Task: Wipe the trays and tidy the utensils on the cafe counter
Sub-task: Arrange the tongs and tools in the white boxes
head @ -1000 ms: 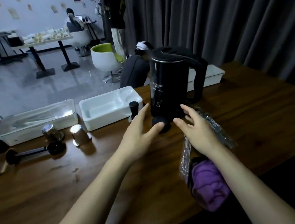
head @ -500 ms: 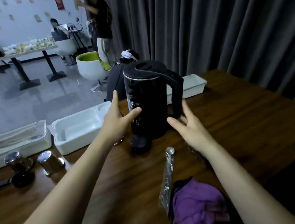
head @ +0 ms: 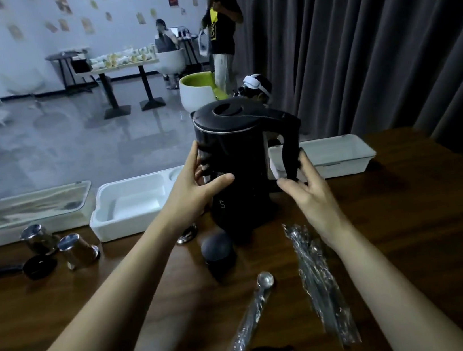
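Your two bare hands are reaching forward, arms outstretched.
Your left hand (head: pixel 193 191) is curving open with thumb spread, palm turned rightward; your right hand (head: pixel 310 191) is opening palm-left, fingers (head: pixel 304 162) pointing up and slightly curled.

Cafe: wooden counter (head: pixel 409 224), kettle (head: pixel 239 156), white trays (head: pixel 127 207), pedestal tables (head: pixel 120 69) behind, curtain (head: pixel 368 37).

On the dark wooden table (head: pixel 411 239): one tall black electric kettle (head: pixel 238 168), three white rectangular plastic trays (head: pixel 127 207) (head: pixel 340 157) (head: pixel 21 213), two short shiny metal cups (head: pixel 77 250) (head: pixel 38 239), two long spoons in clear plastic wrap (head: pixel 319 282) (head: pixel 250 315), one round black cap (head: pixel 217 251).
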Demonstrator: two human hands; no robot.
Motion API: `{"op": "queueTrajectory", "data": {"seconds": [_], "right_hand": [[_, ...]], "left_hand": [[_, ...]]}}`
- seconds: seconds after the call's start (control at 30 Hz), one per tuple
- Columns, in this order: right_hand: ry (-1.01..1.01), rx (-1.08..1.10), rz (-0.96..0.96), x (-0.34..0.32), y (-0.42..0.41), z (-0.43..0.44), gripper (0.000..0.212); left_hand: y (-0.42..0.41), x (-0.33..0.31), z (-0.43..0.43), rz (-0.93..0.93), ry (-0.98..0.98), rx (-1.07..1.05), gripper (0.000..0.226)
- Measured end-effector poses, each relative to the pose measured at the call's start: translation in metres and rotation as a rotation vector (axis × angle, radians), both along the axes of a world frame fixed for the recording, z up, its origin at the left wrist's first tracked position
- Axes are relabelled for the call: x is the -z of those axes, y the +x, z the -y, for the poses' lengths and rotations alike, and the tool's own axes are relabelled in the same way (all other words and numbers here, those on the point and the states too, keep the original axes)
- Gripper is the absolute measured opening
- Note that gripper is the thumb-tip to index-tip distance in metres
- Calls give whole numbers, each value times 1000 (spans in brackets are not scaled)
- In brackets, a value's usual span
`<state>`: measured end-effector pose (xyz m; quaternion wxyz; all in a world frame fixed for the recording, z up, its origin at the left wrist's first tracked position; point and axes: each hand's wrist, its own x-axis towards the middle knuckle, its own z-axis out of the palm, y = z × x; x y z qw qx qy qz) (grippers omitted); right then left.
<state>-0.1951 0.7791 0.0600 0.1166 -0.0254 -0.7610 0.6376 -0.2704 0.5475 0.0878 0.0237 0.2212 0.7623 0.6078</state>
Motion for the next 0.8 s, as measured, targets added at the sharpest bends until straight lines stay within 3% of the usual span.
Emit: {"op": "queueTrajectory", "data": {"seconds": [0.13,0.3,0.5,0.8], "right_hand": [[14,-49,-8,-18,-37,-15,84],[57,-126,25,-22,-82,-33,96],[43,-190,74,-21,-120,-45,104],[128,-250,114,-10,-143,-50,94]], "left_hand": [[-14,-2,-5,-11,-14,-85,92],[-31,-1,-14,-5,-76,-119,105],[-48,6,-23,-1,-59,-168,101],[-63,21,-23,-46,-136,-168,111]]}}
